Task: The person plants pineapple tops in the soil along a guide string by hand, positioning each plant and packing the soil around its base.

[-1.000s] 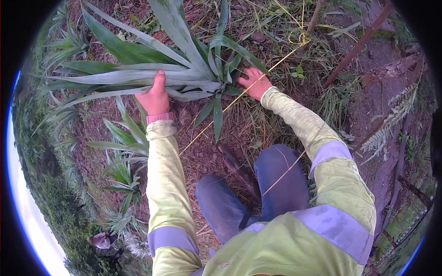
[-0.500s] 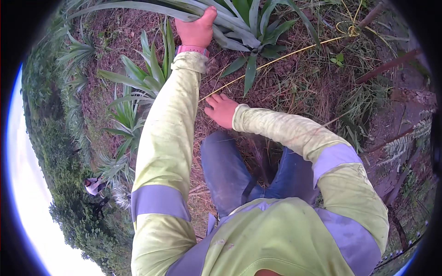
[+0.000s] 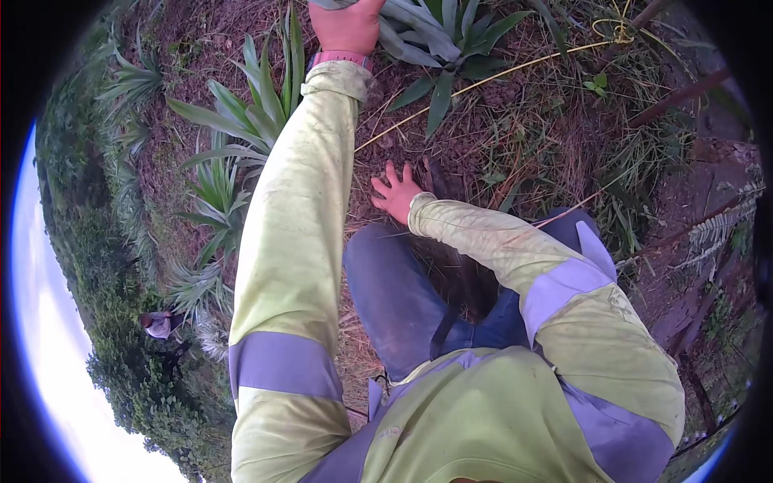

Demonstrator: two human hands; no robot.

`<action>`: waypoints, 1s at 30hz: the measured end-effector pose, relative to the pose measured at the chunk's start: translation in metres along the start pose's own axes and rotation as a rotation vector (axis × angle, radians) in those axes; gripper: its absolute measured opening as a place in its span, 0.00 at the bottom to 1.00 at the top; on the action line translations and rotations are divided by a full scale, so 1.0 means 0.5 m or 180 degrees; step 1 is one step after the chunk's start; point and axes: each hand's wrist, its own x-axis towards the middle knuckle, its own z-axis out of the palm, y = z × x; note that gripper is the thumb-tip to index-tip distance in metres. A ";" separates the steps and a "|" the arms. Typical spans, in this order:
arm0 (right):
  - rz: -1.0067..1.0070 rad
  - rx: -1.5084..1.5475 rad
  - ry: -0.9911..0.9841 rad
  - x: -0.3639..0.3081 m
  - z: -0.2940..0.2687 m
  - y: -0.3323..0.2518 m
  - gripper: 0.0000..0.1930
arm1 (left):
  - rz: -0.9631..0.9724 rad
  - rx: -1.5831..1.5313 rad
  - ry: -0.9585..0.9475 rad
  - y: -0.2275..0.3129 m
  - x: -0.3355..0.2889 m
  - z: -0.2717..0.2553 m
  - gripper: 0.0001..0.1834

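Left hand (image 3: 346, 30): grip clasped round leaves of the large plant (image 3: 439, 50), upper middle.
Right hand (image 3: 394, 195): withdrawn from the plant's base, now spread, released, over soil (image 3: 467, 137); only the left holds on.
Yellow string (image 3: 515, 72): runs past the plant.

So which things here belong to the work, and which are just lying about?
Seemingly in the work:
big spiky plant, gripped by the left hand
right hand, fingers spread

Just around, in neither hand:
yellow string
smaller plants
brown stick
distant person
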 end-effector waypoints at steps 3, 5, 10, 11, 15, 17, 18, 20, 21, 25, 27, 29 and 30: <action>0.0062 -0.0170 0.0372 -0.004 -0.003 -0.003 0.17 | -0.0169 0.0303 -0.0014 0.006 -0.001 -0.002 0.23; 0.0034 0.0462 -0.0212 0.001 -0.030 0.008 0.16 | -0.0168 0.0308 0.0022 0.018 -0.010 -0.004 0.19; 0.0261 0.1060 0.0077 0.008 -0.040 0.029 0.14 | -0.0326 0.0195 0.0038 0.004 -0.005 -0.001 0.18; 0.0176 0.1183 0.0014 0.003 -0.068 0.043 0.14 | -0.0271 0.0242 0.0133 -0.001 -0.003 -0.008 0.18; -0.0500 0.1409 0.0020 -0.072 -0.190 0.053 0.20 | -0.0357 0.0153 0.0263 -0.014 0.003 -0.021 0.20; -0.0377 0.1569 -0.0047 -0.132 -0.260 0.091 0.23 | -0.0462 0.0157 0.0231 -0.020 -0.002 -0.030 0.20; -0.0274 0.1745 -0.0101 -0.175 -0.297 0.118 0.26 | -0.0463 0.0088 0.0204 -0.018 -0.008 -0.019 0.20; 0.0413 0.2114 0.0262 -0.246 -0.313 0.222 0.28 | -0.0321 0.0199 0.0173 -0.011 -0.004 0.007 0.20; 0.0769 0.2607 0.0332 -0.289 -0.324 0.280 0.27 | -0.0377 0.0144 0.0124 -0.012 -0.020 0.009 0.20; 0.1839 0.4295 0.1828 -0.415 -0.476 0.390 0.19 | -0.0347 0.0269 0.0162 0.002 -0.003 -0.005 0.21; 0.1673 0.4830 0.3073 -0.435 -0.554 0.426 0.19 | -0.0405 0.0071 0.0349 0.002 -0.007 -0.001 0.20; 0.1643 0.5134 0.4048 -0.429 -0.628 0.459 0.20 | -0.0358 0.0147 0.0250 0.009 -0.012 -0.014 0.20; 0.1602 0.4985 0.4476 -0.416 -0.646 0.480 0.21 | -0.0434 0.0152 0.0263 0.007 -0.018 -0.015 0.20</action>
